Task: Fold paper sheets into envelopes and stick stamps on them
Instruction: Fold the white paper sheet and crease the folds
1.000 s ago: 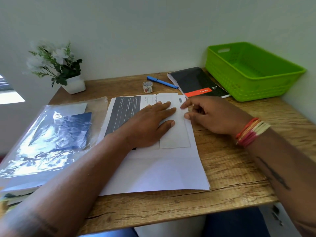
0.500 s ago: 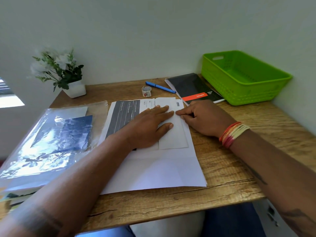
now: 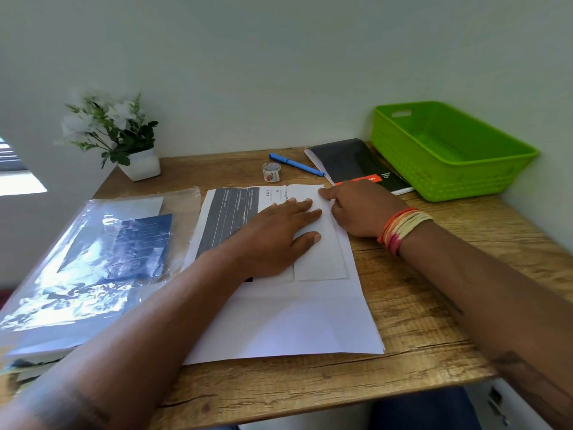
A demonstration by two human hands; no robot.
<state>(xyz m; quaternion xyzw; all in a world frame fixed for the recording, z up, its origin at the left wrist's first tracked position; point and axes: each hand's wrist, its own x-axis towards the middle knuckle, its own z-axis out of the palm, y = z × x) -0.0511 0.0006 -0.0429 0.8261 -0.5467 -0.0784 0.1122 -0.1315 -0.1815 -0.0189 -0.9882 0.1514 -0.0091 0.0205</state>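
Both hands on the folded paper sheet (image 3: 322,256)

The left hand (image 3: 276,237) presses flat, fingers straight, on the sheet's folded flap; just right of it, the right hand (image 3: 356,209) rests at the fold edge, fingers curled, forefinger tip on the top corner.

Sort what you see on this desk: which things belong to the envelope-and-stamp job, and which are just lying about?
Belong to the job:
folded sheet
paper stack
stamp roll
left hand, flat on the folded sheet
right hand, at its edge

Just lying about:
pen
notebook
green basket
potted plant
plastic sleeve
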